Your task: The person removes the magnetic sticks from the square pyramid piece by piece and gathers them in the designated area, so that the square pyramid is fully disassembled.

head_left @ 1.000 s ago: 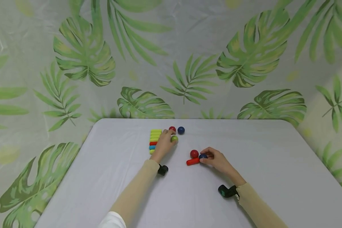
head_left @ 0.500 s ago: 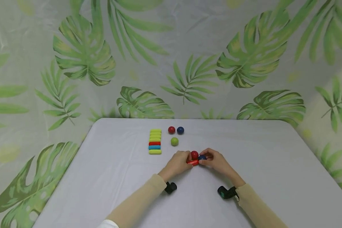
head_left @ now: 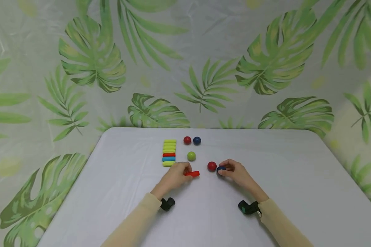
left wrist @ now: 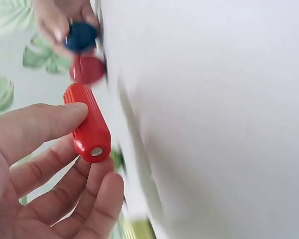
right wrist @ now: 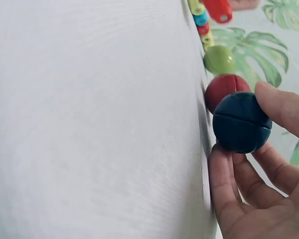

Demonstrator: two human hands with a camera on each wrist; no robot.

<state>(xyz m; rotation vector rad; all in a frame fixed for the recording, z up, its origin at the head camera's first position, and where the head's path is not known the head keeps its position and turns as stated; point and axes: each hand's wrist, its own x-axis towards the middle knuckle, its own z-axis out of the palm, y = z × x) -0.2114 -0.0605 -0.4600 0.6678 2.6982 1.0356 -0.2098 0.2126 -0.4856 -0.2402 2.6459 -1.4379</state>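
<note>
My left hand (head_left: 174, 176) pinches a red rod (left wrist: 91, 124) between thumb and fingers; a small silvery disc shows at the rod's end in the left wrist view. To its right, my right hand (head_left: 238, 174) grips a dark blue ball (right wrist: 241, 122), which has a groove round its middle. Just left of that ball lies a red ball (head_left: 212, 166) on the table. A green ball (head_left: 191, 156) sits a little beyond the left hand. Behind the left fingers, a row of rods (head_left: 169, 147), mostly yellow with one red and one blue, lies side by side.
At the back of the white table (head_left: 126, 164) a second red ball (head_left: 187, 140) and a second blue ball (head_left: 197, 140) stand close together. A leaf-patterned cloth (head_left: 204, 41) rises behind the table's far edge.
My left hand let go of the green ball, reached to the red rod beside the balls and drew it away to the left. My right hand stays nearly in place with the blue ball.
</note>
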